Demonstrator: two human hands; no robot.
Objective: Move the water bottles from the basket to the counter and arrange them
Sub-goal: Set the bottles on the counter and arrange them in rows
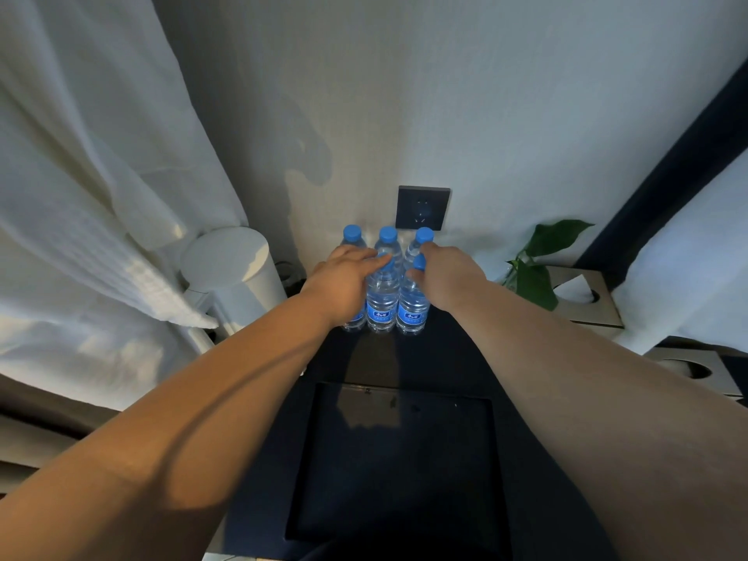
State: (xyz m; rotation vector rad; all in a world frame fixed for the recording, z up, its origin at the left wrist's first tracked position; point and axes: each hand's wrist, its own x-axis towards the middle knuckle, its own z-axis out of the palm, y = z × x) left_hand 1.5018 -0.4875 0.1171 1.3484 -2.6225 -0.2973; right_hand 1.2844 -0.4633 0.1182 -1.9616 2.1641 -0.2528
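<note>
Several clear water bottles with blue caps and blue labels stand close together at the back of the dark counter (457,358), in two rows against the wall. The back row shows three caps (387,233). My left hand (344,281) lies over the front left bottle (353,323), with its fingers reaching the cap of the front middle bottle (381,301). My right hand (445,273) pinches the cap of the front right bottle (413,307). A dark rectangular basket (404,388) sits nearer to me, and nothing shows inside it.
A white cylindrical kettle (230,269) stands left of the bottles, beside a white hanging cloth (81,196). A dark wall socket (423,208) is behind the bottles. A green plant (534,273) and two tissue boxes (587,297) are on the right.
</note>
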